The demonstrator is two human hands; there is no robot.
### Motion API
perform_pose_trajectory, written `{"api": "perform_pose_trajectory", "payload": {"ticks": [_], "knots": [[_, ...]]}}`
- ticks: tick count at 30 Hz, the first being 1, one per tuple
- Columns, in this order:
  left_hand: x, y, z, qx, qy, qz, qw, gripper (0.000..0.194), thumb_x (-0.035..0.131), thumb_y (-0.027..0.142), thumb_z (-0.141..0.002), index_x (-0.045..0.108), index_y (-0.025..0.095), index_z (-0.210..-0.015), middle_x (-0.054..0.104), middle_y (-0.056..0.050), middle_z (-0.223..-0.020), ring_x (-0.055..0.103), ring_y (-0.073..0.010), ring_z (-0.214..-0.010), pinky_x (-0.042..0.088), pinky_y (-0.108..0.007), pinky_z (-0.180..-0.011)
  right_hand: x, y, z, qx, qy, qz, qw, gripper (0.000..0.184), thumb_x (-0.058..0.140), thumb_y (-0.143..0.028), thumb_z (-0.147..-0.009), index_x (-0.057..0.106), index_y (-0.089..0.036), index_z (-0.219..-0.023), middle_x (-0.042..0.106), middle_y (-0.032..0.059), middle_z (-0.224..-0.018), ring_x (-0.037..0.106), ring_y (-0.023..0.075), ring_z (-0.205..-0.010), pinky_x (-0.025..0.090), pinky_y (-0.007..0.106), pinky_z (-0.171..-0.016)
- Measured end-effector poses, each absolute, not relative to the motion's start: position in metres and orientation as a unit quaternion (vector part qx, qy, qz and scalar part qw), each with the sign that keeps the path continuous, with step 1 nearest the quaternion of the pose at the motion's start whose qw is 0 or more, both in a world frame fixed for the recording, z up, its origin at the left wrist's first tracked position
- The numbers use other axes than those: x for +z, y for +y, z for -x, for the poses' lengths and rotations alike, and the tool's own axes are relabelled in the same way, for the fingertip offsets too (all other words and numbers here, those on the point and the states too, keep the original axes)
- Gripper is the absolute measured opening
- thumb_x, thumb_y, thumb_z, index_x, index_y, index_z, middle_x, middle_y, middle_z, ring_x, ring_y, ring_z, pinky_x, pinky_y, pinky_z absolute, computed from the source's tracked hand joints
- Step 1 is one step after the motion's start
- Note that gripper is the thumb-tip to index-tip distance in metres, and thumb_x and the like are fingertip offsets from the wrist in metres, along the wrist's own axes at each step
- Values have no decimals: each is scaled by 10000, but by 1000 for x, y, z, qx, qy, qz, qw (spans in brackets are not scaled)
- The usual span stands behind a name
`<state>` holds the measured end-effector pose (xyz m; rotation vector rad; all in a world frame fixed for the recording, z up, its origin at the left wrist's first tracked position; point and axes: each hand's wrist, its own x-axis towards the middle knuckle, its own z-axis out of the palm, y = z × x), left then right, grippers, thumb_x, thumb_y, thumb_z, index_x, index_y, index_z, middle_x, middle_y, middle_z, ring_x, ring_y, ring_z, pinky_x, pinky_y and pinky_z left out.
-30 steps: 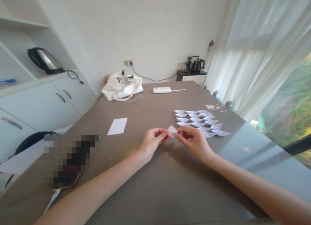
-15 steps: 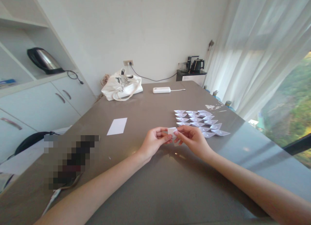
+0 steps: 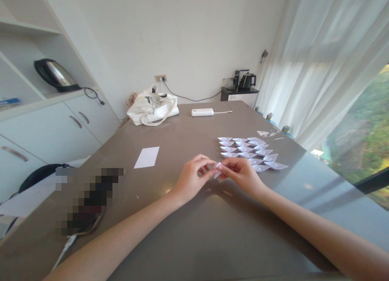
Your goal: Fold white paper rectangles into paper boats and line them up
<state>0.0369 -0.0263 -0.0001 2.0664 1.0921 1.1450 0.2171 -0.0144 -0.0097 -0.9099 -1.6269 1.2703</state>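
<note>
Between my two hands, above the table, is a small folded white paper (image 3: 216, 172). My left hand (image 3: 196, 172) pinches its left side with thumb and fingertips. My right hand (image 3: 240, 172) grips the other side, thumb on top and fingers curled behind. Much of the paper is covered by my fingers. Just beyond my right hand, several folded paper boats (image 3: 246, 155) stand in rows on the table. To the left of my hands a flat white sheet of paper (image 3: 146, 157) lies on its own.
On the grey-brown table (image 3: 182, 240) a white bag (image 3: 154, 107) and a white power bank (image 3: 202, 112) with a short cable lie at the far end. Paper scraps (image 3: 267, 133) lie near the right edge. A blurred-out dark object (image 3: 91, 204) with a cable is at left.
The folded paper has turned from an upright flat rectangle to a smaller tilted shape between my fingers. My left fingers have arched higher. The boats and the flat sheet stay put.
</note>
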Motion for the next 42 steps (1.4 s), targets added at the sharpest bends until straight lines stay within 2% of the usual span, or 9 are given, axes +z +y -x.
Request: {"api": "perform_pose_trajectory", "payload": {"ticks": [4, 9, 12, 23, 31, 35, 39, 42], "knots": [[1, -26, -33, 415, 387, -787, 243, 172, 575, 291, -859, 681, 173, -925, 672, -62, -906, 620, -147, -775, 486, -245, -713, -8, -15, -217, 541, -634, 357, 422, 304, 690, -459, -740, 673, -156, -746, 670, 23, -675, 651, 143, -627, 552, 261, -609], [0, -32, -33, 404, 388, -814, 152, 192, 516, 273, -884, 647, 203, -1006, 677, -62, -923, 620, -171, -855, 457, -276, -799, -8, -15, -217, 570, -619, 347, 414, 315, 706, -462, -721, 665, -151, -746, 667, 18, -681, 652, 134, -630, 553, 253, -614], [-1, -35, -35, 405, 392, -817, 122, 137, 521, 263, -875, 634, 198, -916, 673, -52, -860, 614, -168, -827, 444, -270, -781, -7, -17, -215, 582, -613, 342, 411, 326, 693, -473, -731, 657, -149, -745, 669, 20, -695, 649, 129, -630, 557, 259, -631], [1, -40, -44, 411, 412, -804, 120, 86, 529, 212, -838, 516, 185, -758, 598, -3, -711, 572, -121, -679, 422, -220, -660, -10, -22, -213, 554, -634, 330, 426, 290, 707, -440, -727, 607, -169, -699, 628, 4, -667, 626, 152, -660, 546, 304, -674], [0, -43, -45, 374, 410, -829, 68, 81, 510, 175, -830, 501, 190, -751, 584, -19, -730, 565, -141, -711, 424, -237, -666, -9, -23, -213, 486, -674, 361, 423, 192, 655, -297, -756, 544, -169, -665, 585, -9, -630, 550, 118, -594, 433, 224, -548], [-3, -44, -46, 359, 412, -836, 59, 69, 507, 174, -829, 502, 193, -763, 586, -24, -745, 562, -150, -717, 425, -248, -665, -9, -25, -211, 465, -679, 382, 421, 107, 610, -229, -746, 525, -176, -709, 575, -15, -647, 546, 118, -597, 422, 219, -542], [-4, -47, -46, 362, 407, -835, 73, 50, 513, 172, -826, 514, 187, -778, 589, -27, -754, 561, -151, -723, 423, -250, -669, -10, -26, -210, 453, -687, 384, 419, 37, 568, -170, -747, 532, -178, -751, 589, -13, -672, 563, 120, -619, 426, 217, -555], [-2, -46, -46, 381, 403, -824, 117, 88, 494, 192, -851, 537, 180, -775, 594, -28, -749, 559, -144, -711, 424, -250, -677, -11, -24, -211, 461, -683, 375, 424, 40, 581, -191, -762, 546, -171, -758, 602, -4, -683, 575, 124, -636, 438, 223, -572]]}}
